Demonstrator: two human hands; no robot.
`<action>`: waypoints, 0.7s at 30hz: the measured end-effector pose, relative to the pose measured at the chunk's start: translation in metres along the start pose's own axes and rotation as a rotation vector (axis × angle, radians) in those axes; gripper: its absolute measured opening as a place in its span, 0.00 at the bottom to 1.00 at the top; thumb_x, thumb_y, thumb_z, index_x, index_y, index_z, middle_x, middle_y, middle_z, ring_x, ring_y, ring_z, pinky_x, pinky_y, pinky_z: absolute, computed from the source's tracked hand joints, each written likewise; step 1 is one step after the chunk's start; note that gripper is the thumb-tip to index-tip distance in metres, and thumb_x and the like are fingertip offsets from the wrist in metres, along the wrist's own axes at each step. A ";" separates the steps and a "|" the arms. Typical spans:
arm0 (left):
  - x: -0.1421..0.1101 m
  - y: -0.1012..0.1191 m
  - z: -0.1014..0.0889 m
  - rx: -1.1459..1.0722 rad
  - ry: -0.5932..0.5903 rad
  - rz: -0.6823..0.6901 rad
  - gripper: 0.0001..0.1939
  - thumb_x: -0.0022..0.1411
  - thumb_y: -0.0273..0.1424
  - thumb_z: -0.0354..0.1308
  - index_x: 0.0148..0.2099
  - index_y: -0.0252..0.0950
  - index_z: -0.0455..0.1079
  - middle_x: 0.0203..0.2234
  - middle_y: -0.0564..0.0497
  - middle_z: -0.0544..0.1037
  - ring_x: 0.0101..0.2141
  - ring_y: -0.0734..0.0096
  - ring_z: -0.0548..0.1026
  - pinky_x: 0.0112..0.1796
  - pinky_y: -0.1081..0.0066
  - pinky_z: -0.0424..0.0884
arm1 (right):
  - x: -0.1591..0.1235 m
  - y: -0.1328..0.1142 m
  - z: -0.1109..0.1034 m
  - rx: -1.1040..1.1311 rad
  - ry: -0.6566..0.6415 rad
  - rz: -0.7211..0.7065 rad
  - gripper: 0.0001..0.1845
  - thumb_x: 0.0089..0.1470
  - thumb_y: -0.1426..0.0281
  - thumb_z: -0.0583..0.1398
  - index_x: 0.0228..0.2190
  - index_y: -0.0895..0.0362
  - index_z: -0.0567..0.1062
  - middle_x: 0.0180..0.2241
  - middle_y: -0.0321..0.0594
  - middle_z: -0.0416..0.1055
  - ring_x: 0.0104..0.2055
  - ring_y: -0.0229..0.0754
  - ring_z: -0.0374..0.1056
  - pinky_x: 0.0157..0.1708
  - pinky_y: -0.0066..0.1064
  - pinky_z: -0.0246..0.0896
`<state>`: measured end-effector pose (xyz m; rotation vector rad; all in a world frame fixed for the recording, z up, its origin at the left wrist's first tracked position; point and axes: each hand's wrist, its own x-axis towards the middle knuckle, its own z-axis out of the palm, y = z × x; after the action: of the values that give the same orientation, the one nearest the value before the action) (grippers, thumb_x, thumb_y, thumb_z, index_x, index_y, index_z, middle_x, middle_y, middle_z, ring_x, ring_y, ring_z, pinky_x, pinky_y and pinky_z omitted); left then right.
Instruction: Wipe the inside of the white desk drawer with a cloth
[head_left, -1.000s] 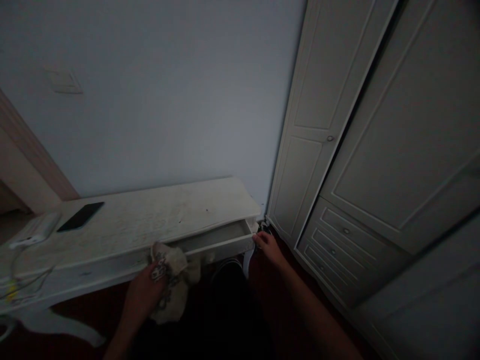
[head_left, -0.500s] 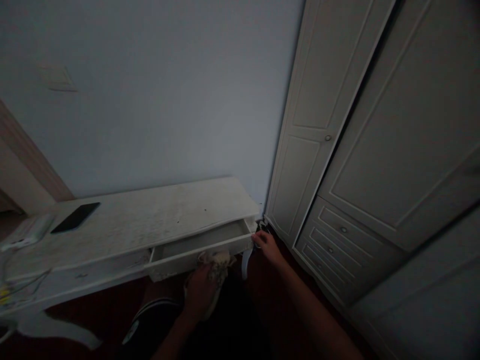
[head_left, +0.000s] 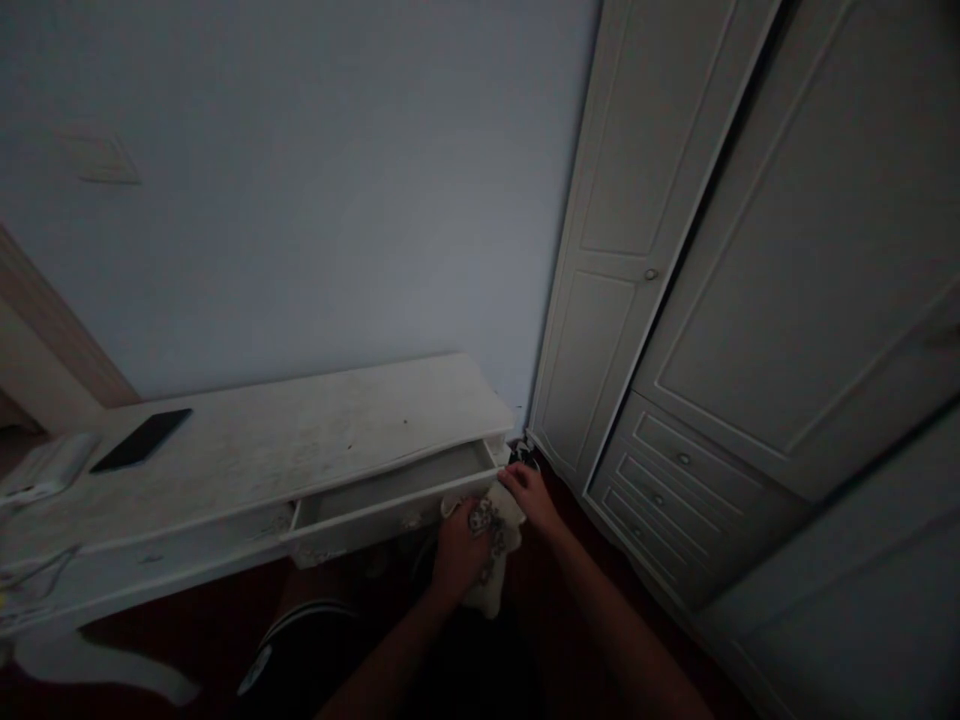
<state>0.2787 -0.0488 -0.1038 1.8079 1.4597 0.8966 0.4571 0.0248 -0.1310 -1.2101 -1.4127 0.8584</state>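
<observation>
My left hand is closed on a cream cloth with a dark floral pattern. It presses the cloth against the right part of the drawer front. That drawer is pulled partway out of the white desk, and the inside that shows is bare. At the drawer's right front corner, the fingers of my right hand are closed on the edge. The cloth hangs just left of my right hand.
A dark phone lies on the desk's left side, beside a white power strip and cables. A tall white wardrobe with small drawers stands close on the right. My knee is below the desk.
My left hand has wiped the cloth from the left end of the drawer front across to its right end. My right hand has stayed at the drawer's corner.
</observation>
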 end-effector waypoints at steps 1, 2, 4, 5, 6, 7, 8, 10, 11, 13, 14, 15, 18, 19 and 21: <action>0.007 0.006 0.001 0.017 -0.010 0.032 0.15 0.63 0.27 0.56 0.51 0.38 0.74 0.45 0.45 0.83 0.46 0.60 0.80 0.50 0.61 0.73 | 0.000 -0.001 -0.001 0.003 -0.003 -0.003 0.20 0.54 0.50 0.62 0.28 0.56 0.77 0.28 0.40 0.75 0.33 0.45 0.68 0.36 0.35 0.64; 0.014 0.012 0.002 0.034 -0.021 0.067 0.16 0.61 0.25 0.56 0.51 0.38 0.74 0.46 0.45 0.82 0.47 0.60 0.79 0.51 0.62 0.72 | 0.001 -0.002 -0.001 0.006 -0.009 -0.006 0.19 0.53 0.52 0.63 0.28 0.55 0.76 0.28 0.40 0.75 0.33 0.46 0.69 0.36 0.35 0.64; 0.023 0.020 0.001 0.067 -0.044 0.141 0.19 0.60 0.22 0.54 0.52 0.38 0.73 0.48 0.46 0.81 0.51 0.62 0.77 0.54 0.64 0.70 | 0.001 -0.003 -0.003 0.015 -0.028 -0.014 0.16 0.49 0.54 0.64 0.27 0.55 0.76 0.28 0.39 0.75 0.34 0.47 0.69 0.37 0.35 0.65; 0.026 0.023 0.000 0.084 -0.054 0.175 0.21 0.60 0.21 0.53 0.54 0.38 0.73 0.50 0.47 0.80 0.53 0.62 0.76 0.55 0.65 0.68 | 0.001 -0.004 -0.004 0.019 -0.038 -0.017 0.15 0.48 0.56 0.64 0.27 0.55 0.76 0.29 0.39 0.75 0.35 0.47 0.69 0.38 0.35 0.65; 0.028 0.025 -0.003 0.103 -0.062 0.202 0.22 0.59 0.20 0.53 0.55 0.38 0.73 0.51 0.47 0.79 0.54 0.62 0.75 0.56 0.65 0.67 | 0.001 -0.004 -0.005 0.023 -0.046 -0.019 0.14 0.47 0.56 0.64 0.27 0.55 0.76 0.29 0.39 0.76 0.35 0.47 0.69 0.38 0.35 0.65; 0.028 0.026 -0.006 0.124 -0.067 0.220 0.24 0.58 0.20 0.54 0.56 0.38 0.73 0.52 0.46 0.78 0.54 0.62 0.75 0.56 0.66 0.67 | 0.001 -0.005 -0.005 0.027 -0.053 -0.020 0.14 0.47 0.57 0.64 0.28 0.55 0.76 0.29 0.39 0.76 0.35 0.47 0.69 0.38 0.35 0.65; 0.028 0.026 -0.011 0.146 -0.066 0.229 0.25 0.57 0.20 0.55 0.56 0.38 0.73 0.52 0.46 0.78 0.53 0.61 0.76 0.55 0.66 0.68 | 0.001 -0.005 -0.005 0.030 -0.058 -0.019 0.14 0.47 0.57 0.64 0.28 0.55 0.76 0.29 0.39 0.76 0.35 0.47 0.69 0.38 0.35 0.65; 0.025 0.026 -0.021 0.186 -0.044 0.228 0.26 0.56 0.20 0.56 0.56 0.38 0.73 0.51 0.45 0.78 0.50 0.60 0.77 0.53 0.65 0.69 | 0.000 -0.005 -0.004 0.031 -0.060 -0.016 0.15 0.49 0.56 0.63 0.28 0.55 0.76 0.29 0.39 0.75 0.34 0.46 0.69 0.36 0.35 0.64; 0.023 0.026 -0.028 0.201 -0.020 0.222 0.25 0.56 0.21 0.56 0.56 0.39 0.73 0.50 0.45 0.78 0.49 0.60 0.77 0.52 0.65 0.69 | 0.000 -0.005 -0.003 0.028 -0.058 -0.014 0.16 0.50 0.55 0.62 0.28 0.55 0.76 0.29 0.39 0.74 0.33 0.45 0.69 0.36 0.34 0.64; 0.020 0.023 -0.043 0.221 0.048 0.196 0.21 0.59 0.23 0.56 0.55 0.39 0.73 0.50 0.45 0.78 0.50 0.59 0.77 0.52 0.65 0.70 | 0.000 -0.005 -0.002 0.015 -0.046 -0.012 0.18 0.53 0.53 0.61 0.28 0.56 0.75 0.29 0.39 0.74 0.33 0.44 0.68 0.36 0.34 0.63; 0.019 0.021 -0.053 0.228 0.092 0.173 0.20 0.61 0.25 0.55 0.54 0.39 0.73 0.50 0.45 0.78 0.50 0.59 0.77 0.52 0.64 0.70 | -0.001 -0.005 -0.002 0.004 -0.038 -0.012 0.19 0.54 0.52 0.61 0.28 0.56 0.75 0.29 0.39 0.73 0.33 0.44 0.68 0.36 0.34 0.63; 0.018 0.018 -0.064 0.235 0.142 0.141 0.19 0.62 0.27 0.54 0.55 0.38 0.72 0.50 0.44 0.78 0.50 0.59 0.77 0.53 0.63 0.70 | -0.001 -0.005 -0.002 -0.008 -0.031 -0.012 0.20 0.55 0.51 0.61 0.28 0.56 0.75 0.29 0.39 0.73 0.33 0.44 0.67 0.36 0.33 0.63; 0.012 0.003 -0.108 0.269 0.307 0.014 0.21 0.64 0.33 0.53 0.57 0.36 0.70 0.52 0.41 0.79 0.52 0.55 0.76 0.54 0.59 0.70 | -0.001 -0.004 -0.003 -0.041 -0.016 -0.010 0.22 0.55 0.48 0.62 0.28 0.56 0.75 0.28 0.38 0.73 0.34 0.44 0.67 0.36 0.33 0.62; 0.008 -0.004 -0.125 0.285 0.350 -0.029 0.22 0.63 0.35 0.53 0.58 0.35 0.69 0.52 0.40 0.79 0.52 0.53 0.76 0.54 0.58 0.70 | -0.001 -0.004 -0.003 -0.048 -0.012 -0.008 0.23 0.55 0.47 0.62 0.28 0.56 0.75 0.28 0.38 0.72 0.34 0.44 0.67 0.36 0.33 0.62; -0.004 -0.021 -0.160 0.322 0.417 -0.108 0.23 0.61 0.37 0.52 0.57 0.35 0.70 0.51 0.39 0.80 0.52 0.50 0.77 0.54 0.56 0.71 | -0.002 -0.003 -0.001 -0.053 0.004 -0.008 0.25 0.55 0.46 0.62 0.28 0.55 0.75 0.29 0.39 0.73 0.34 0.45 0.67 0.37 0.34 0.62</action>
<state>0.1344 -0.0394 -0.0315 1.8125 2.0432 1.0768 0.4578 0.0223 -0.1288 -1.2444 -1.4442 0.8178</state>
